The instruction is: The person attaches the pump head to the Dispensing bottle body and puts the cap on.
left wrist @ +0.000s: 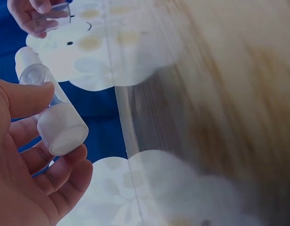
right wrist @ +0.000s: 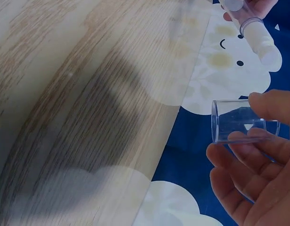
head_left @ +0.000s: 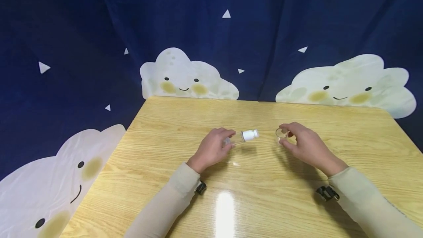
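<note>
My left hand [head_left: 214, 148] grips a small clear pump bottle [head_left: 237, 137] above the table, tilted so its white pump head [head_left: 250, 135] points right. In the left wrist view the bottle's white base [left wrist: 63, 132] faces the camera, between the thumb and curled fingers. My right hand [head_left: 305, 144] pinches a clear, hollow cap [head_left: 281, 133] between thumb and fingers, its open rim turned toward the bottle. The right wrist view shows the transparent cap [right wrist: 236, 121] lying sideways in the grip. A gap separates the cap from the pump head.
The wood-grain table [head_left: 185, 116] spreads beneath both hands. Behind it hangs a dark blue curtain [head_left: 257, 36] with smiling white clouds and small triangles. Black straps [head_left: 327, 193] sit at both wrists. A bright light reflection [head_left: 224, 212] shows on the near tabletop.
</note>
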`<state>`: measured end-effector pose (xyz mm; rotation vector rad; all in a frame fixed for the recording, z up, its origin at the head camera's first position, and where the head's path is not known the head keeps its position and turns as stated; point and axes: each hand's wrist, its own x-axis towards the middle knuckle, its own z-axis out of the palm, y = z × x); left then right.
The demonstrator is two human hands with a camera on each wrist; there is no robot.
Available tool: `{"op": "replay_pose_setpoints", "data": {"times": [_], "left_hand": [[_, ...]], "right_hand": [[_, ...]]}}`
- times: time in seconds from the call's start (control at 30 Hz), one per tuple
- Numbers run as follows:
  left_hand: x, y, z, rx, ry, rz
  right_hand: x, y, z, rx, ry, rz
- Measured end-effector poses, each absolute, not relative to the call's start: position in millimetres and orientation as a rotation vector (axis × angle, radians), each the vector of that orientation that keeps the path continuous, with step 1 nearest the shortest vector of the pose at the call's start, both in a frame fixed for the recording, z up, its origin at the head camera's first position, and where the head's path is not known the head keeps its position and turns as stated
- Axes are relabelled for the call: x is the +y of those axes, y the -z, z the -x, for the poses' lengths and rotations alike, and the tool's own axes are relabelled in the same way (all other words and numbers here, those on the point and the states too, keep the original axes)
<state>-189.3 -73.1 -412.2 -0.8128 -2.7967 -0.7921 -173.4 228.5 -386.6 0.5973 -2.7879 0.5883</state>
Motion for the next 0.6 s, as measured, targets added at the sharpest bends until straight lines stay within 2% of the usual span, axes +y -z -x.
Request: {"op": "replay_pose_setpoints", "data": {"times": [0.6], "left_hand": [[-73.2, 414.4, 190.0, -2.796, 0.802, 0.828]], "right_hand": [[227.4, 391.0, 174.3, -2.715, -0.654, -0.685]]}}
